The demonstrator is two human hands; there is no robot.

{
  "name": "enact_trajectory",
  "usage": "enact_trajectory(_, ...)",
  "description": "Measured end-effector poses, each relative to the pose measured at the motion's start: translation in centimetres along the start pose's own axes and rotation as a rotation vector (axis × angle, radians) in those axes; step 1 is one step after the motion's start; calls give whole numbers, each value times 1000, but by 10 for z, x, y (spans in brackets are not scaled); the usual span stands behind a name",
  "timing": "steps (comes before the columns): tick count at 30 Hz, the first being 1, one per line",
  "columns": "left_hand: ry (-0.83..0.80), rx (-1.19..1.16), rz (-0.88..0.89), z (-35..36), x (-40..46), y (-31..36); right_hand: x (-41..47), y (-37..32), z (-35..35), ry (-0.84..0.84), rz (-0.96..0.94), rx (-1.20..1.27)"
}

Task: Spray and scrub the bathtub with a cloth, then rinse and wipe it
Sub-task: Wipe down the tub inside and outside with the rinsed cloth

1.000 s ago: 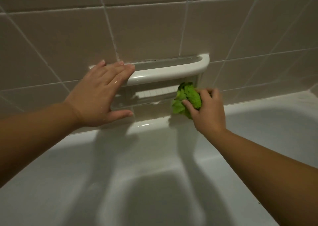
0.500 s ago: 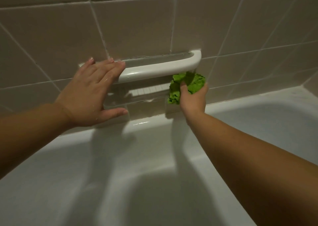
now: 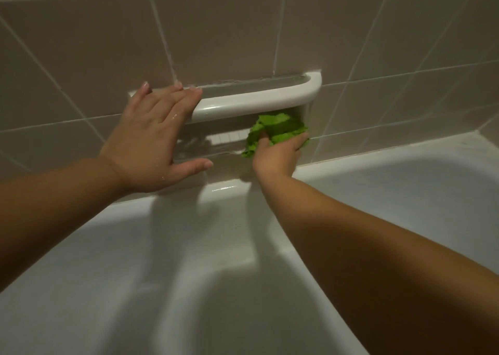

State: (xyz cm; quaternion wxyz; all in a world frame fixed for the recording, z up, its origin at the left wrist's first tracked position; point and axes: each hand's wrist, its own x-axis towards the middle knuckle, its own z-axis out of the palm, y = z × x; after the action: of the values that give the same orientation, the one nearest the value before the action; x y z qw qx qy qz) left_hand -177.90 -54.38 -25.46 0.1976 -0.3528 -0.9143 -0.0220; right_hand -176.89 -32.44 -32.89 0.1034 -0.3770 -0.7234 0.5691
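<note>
Your right hand [image 3: 276, 156] grips the bunched cloth [image 3: 275, 130], pushing it under the wall handle [image 3: 256, 100] above the bathtub [image 3: 243, 273] to scrub there; your left hand [image 3: 151, 141], fingers straight, leans beside it for support.

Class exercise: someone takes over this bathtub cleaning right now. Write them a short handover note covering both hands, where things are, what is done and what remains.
Left hand: flat, fingers straight, braced on the tiled wall and the left end of the ceramic grab bar.
Right hand: grips the green cloth, pushed into the recessed soap dish under the bar's right end.
Done: the dish scrub is under way.
Left: the bathtub rinse and wipe; no spray bottle in view.
</note>
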Motion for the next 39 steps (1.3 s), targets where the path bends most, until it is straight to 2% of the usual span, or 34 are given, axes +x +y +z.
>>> enact_trajectory(4,-28,-8,20,-3,-1,-3,-29,10,26,-120,-48,-70)
enact_trajectory(9,-73,-28,48,-9,-3,-7,-11,0,26,-4,67,44)
enact_trajectory(13,-76,-49,56,-11,-8,-9,-40,9,69,-42,81,-24)
enact_trajectory(19,-144,-103,82,-18,-20,-33,-35,15,77,1,76,148)
enact_trajectory(21,-154,-134,83,-19,-23,-38,-48,17,99,-54,72,111)
enact_trajectory(23,-158,-159,79,-19,-26,-40,-52,37,132,-188,-14,48)
enact_trajectory(25,-168,-174,76,-21,-28,-41,-47,49,147,-212,-32,52)
enact_trajectory(27,-182,-187,73,-23,-28,-43,-42,41,135,-127,22,135)
enact_trajectory(29,-196,-203,66,-26,-29,-45,-53,23,118,-130,50,205)
enact_trajectory(31,-195,-229,61,-27,-30,-45,-72,8,105,-250,0,240)
enact_trajectory(33,-189,-245,52,-26,-31,-44,-80,12,99,-390,-39,200)
enact_trajectory(34,-186,-246,48,-26,-31,-43,-82,17,92,-409,-44,149)
enact_trajectory(39,-159,-252,-1,-21,-32,-38,-75,36,38,-261,-132,0)
